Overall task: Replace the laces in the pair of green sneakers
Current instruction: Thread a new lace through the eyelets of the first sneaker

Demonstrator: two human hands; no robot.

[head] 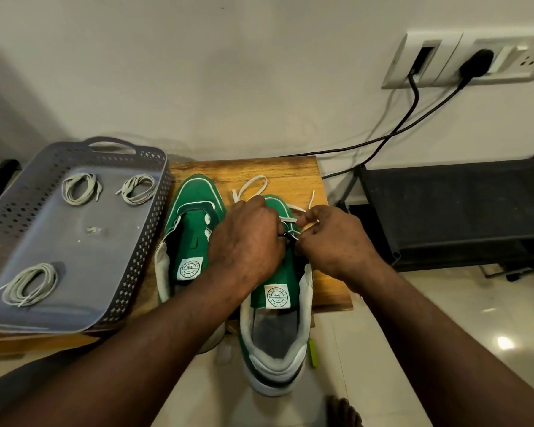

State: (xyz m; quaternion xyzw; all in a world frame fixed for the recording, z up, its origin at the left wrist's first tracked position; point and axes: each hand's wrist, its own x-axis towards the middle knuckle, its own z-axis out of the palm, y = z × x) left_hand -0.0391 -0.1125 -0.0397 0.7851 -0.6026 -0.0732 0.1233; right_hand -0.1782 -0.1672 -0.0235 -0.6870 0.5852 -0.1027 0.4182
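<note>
Green suede sneakers, two, centre frame on wooden counter [290, 171]: unlaced one [191, 223] left, other [275, 303] right. Left hand [247, 238] and right hand [330, 238] both pinch its white flat lace [250, 184] near the toe. Grey perforated plastic tray [74, 241] at left holds three coiled off-white laces [80, 189].

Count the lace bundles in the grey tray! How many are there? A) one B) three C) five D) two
B: the tray holds three coiled lace bundles, two at its far end and one at its near end.
</note>
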